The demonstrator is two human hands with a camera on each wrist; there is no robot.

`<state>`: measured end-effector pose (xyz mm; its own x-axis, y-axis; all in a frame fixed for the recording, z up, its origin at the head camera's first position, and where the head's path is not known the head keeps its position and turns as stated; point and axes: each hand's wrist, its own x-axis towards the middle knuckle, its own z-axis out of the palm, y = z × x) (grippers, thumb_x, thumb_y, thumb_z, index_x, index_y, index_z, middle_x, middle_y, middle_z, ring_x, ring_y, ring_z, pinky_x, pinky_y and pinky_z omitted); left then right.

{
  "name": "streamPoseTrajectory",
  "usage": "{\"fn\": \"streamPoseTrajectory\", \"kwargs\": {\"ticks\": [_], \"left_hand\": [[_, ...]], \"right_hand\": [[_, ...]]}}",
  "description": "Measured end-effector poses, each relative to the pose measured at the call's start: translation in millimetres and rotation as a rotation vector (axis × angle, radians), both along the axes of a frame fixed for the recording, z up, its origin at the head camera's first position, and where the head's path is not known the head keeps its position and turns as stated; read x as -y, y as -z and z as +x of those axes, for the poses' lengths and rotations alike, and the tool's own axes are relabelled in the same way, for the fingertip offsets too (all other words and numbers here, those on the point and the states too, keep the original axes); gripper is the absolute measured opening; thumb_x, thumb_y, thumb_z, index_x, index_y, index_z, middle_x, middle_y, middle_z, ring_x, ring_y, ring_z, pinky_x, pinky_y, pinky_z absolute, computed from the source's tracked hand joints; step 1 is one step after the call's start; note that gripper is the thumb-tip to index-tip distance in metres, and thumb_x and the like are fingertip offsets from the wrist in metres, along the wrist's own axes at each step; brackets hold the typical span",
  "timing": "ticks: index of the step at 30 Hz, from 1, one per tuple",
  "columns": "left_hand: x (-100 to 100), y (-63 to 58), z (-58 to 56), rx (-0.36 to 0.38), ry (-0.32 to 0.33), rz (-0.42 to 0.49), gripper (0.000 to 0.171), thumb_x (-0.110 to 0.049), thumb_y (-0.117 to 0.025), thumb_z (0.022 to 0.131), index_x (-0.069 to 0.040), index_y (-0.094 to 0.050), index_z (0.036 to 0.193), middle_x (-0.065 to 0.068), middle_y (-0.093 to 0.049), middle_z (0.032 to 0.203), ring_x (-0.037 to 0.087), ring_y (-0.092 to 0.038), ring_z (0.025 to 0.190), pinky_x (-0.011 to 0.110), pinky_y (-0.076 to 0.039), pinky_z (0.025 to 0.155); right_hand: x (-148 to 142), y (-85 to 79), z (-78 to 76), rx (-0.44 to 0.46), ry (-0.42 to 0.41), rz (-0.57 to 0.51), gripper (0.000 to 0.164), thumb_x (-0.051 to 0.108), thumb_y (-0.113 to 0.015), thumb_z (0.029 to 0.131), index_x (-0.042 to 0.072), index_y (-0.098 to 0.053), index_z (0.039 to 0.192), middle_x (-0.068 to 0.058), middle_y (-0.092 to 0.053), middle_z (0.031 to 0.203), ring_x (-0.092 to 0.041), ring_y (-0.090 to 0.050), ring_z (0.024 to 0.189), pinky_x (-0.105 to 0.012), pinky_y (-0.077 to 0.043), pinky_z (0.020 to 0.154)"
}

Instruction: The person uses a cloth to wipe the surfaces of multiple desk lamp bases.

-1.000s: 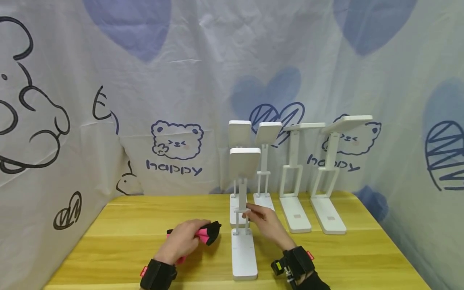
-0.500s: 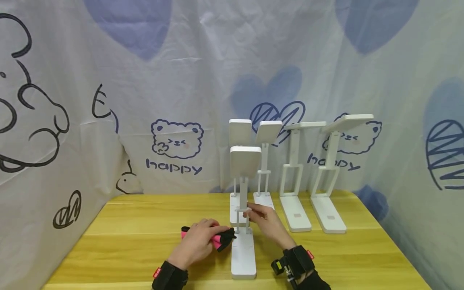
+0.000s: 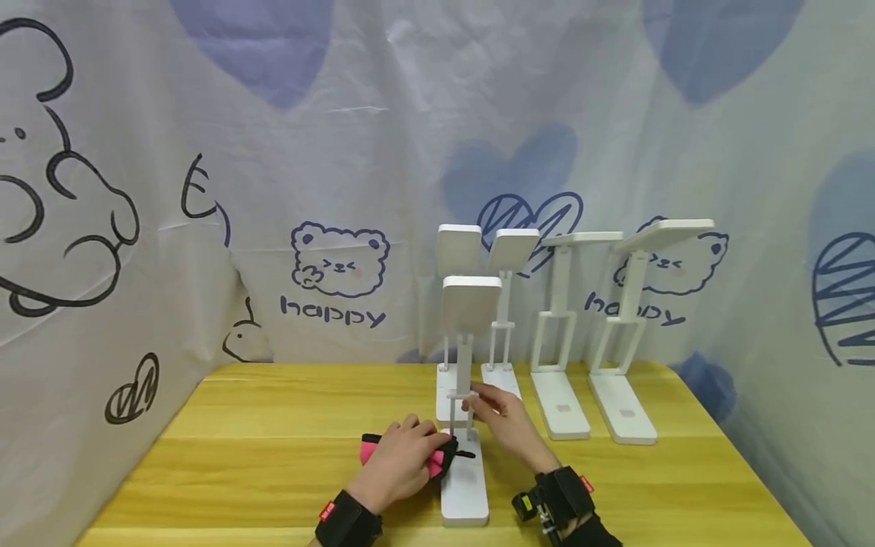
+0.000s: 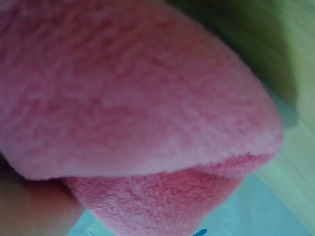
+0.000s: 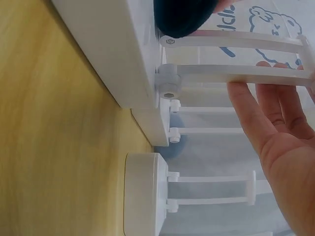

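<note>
A white folding desk lamp [image 3: 465, 494] stands upright at the front, its flat head tilted on a slim two-bar stand. With its fingertips on one bar of that stand [image 5: 216, 73], my right hand [image 3: 507, 427] pinches the lamp just below the hinge. My left hand [image 3: 398, 465] grips a folded pink and black cloth [image 3: 369, 450], whose black end overlaps the lamp's base near the bar joints. Fluffy pink fabric [image 4: 138, 93] fills most of the left wrist view, hiding the left fingers there. The cloth's dark edge [image 5: 181, 14] appears over the base in the right wrist view.
Several matching white lamps stand behind: one [image 3: 459, 249] directly at the back, another [image 3: 514, 249] beside it, and two more at right, the nearer [image 3: 560, 410] and the outermost [image 3: 623, 414]. The wooden table [image 3: 273, 410] meets a printed curtain [image 3: 383, 152].
My left hand has carried the cloth rightward across the table onto the front lamp's base. The right hand keeps its hold on the stand. The camera view has shifted slightly.
</note>
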<state>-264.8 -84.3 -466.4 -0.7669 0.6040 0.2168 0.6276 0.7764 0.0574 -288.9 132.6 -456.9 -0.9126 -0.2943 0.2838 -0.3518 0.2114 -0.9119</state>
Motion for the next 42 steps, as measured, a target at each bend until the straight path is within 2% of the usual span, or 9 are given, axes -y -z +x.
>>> {"fn": "streamPoseTrajectory", "kwargs": {"ticks": [5,15,23,28,31,35,38,42], "left_hand": [[-10.0,-1.2,0.4,-0.059,0.019,-0.032,0.043,-0.012,-0.068,0.081,-0.024,-0.068,0.123,-0.003,-0.065,0.112,0.017,-0.048,0.09,0.034,-0.044,0.076],[-23.1,0.2,0.9,-0.079,0.021,-0.058,0.041,-0.016,-0.07,0.08,-0.023,-0.067,0.121,-0.004,-0.066,0.11,0.016,-0.049,0.088,0.032,-0.042,0.071],[-30.2,4.2,3.7,-0.22,0.078,-0.093,0.047,-0.014,-0.071,0.079,-0.024,-0.063,0.124,-0.005,-0.067,0.108,0.015,-0.051,0.088,0.028,-0.04,0.068],[-36.2,8.4,4.5,-0.276,0.146,-0.054,0.035,-0.015,-0.069,0.085,-0.025,-0.065,0.119,-0.007,-0.068,0.111,0.015,-0.052,0.092,0.026,-0.039,0.069],[-37.2,8.5,5.2,-0.263,0.181,-0.032,0.033,-0.016,-0.068,0.088,-0.027,-0.067,0.12,-0.008,-0.068,0.115,0.016,-0.054,0.097,0.028,-0.041,0.074],[-35.0,6.5,5.6,-0.183,0.199,-0.014,0.044,-0.01,-0.071,0.084,-0.029,-0.067,0.123,-0.009,-0.066,0.122,0.017,-0.053,0.105,0.031,-0.042,0.079],[-33.8,4.0,7.2,-0.131,0.226,0.012,0.052,-0.002,-0.07,0.08,-0.03,-0.068,0.124,-0.01,-0.066,0.124,0.018,-0.054,0.108,0.035,-0.045,0.082],[-34.5,-1.0,11.1,-0.048,0.279,0.049,0.054,0.001,-0.069,0.078,-0.032,-0.071,0.12,-0.013,-0.067,0.123,0.018,-0.055,0.114,0.041,-0.045,0.091]], "right_hand": [[-4.2,1.9,-1.1,-0.008,-0.003,-0.034,0.044,0.021,-0.051,0.102,-0.004,-0.051,0.138,-0.025,-0.066,0.11,-0.039,-0.061,0.111,-0.039,-0.053,0.093],[-1.8,7.1,-3.2,-0.008,0.007,-0.023,0.044,0.018,-0.051,0.102,-0.007,-0.05,0.138,-0.029,-0.066,0.112,-0.044,-0.061,0.112,-0.032,-0.055,0.089],[-2.3,6.4,-3.9,-0.03,0.01,-0.002,0.04,0.022,-0.05,0.103,0.002,-0.056,0.136,-0.022,-0.069,0.112,-0.035,-0.065,0.108,-0.03,-0.054,0.089],[-5.6,6.0,-4.8,-0.03,-0.022,0.028,0.043,0.024,-0.049,0.103,0.0,-0.053,0.139,-0.021,-0.069,0.111,-0.033,-0.067,0.106,-0.035,-0.054,0.09],[-7.7,4.3,-5.0,-0.021,-0.05,0.035,0.047,0.025,-0.048,0.104,-0.004,-0.049,0.141,-0.024,-0.067,0.113,-0.035,-0.066,0.108,-0.038,-0.054,0.092],[-8.3,3.0,-4.8,-0.001,-0.077,0.025,0.05,0.025,-0.047,0.104,-0.007,-0.045,0.142,-0.027,-0.065,0.115,-0.038,-0.065,0.11,-0.04,-0.053,0.092],[-7.8,3.5,-4.5,0.015,-0.084,0.008,0.049,0.024,-0.047,0.104,-0.006,-0.045,0.142,-0.029,-0.064,0.116,-0.04,-0.063,0.111,-0.038,-0.053,0.092],[-8.1,5.5,-4.7,0.007,-0.08,-0.002,0.045,0.023,-0.047,0.104,-0.002,-0.049,0.142,-0.027,-0.065,0.114,-0.04,-0.062,0.112,-0.034,-0.054,0.092]]}}
